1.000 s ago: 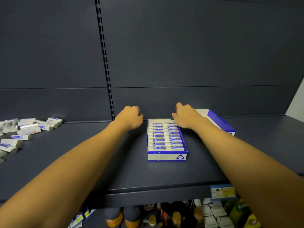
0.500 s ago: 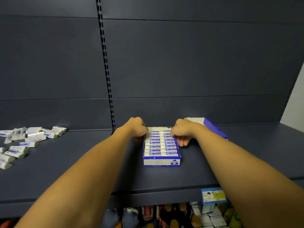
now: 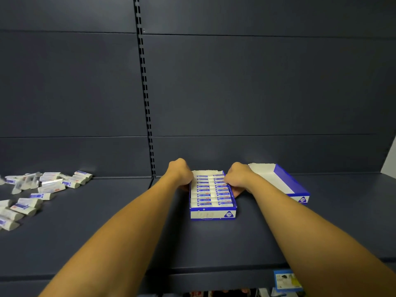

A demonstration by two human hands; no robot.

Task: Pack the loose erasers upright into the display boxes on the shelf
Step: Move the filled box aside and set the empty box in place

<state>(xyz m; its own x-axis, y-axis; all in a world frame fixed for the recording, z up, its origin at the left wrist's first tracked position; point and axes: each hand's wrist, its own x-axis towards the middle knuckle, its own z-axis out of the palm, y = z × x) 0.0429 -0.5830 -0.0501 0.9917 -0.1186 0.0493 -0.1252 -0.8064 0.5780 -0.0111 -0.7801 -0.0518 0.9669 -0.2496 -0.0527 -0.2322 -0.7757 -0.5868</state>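
A blue and white display box (image 3: 213, 214) stands in the middle of the dark shelf, filled with two rows of white erasers (image 3: 211, 190) with blue labels. My left hand (image 3: 180, 173) grips the box's left wall near the back. My right hand (image 3: 239, 179) grips the right wall, fingers curled round its edge. A second display box (image 3: 285, 182), with nothing visible inside, sits just to the right, behind my right forearm. Several loose erasers (image 3: 46, 187) lie scattered on the shelf at the far left.
The dark shelf (image 3: 107, 232) runs the full width, with a slotted upright (image 3: 145, 93) in the back panel. A price tag (image 3: 286, 278) hangs on the front edge at right. Goods on a lower shelf show at the bottom.
Both hands slid from the box's back corners down onto its side walls. The view tilted upward, so box and shelf sit lower in the picture.
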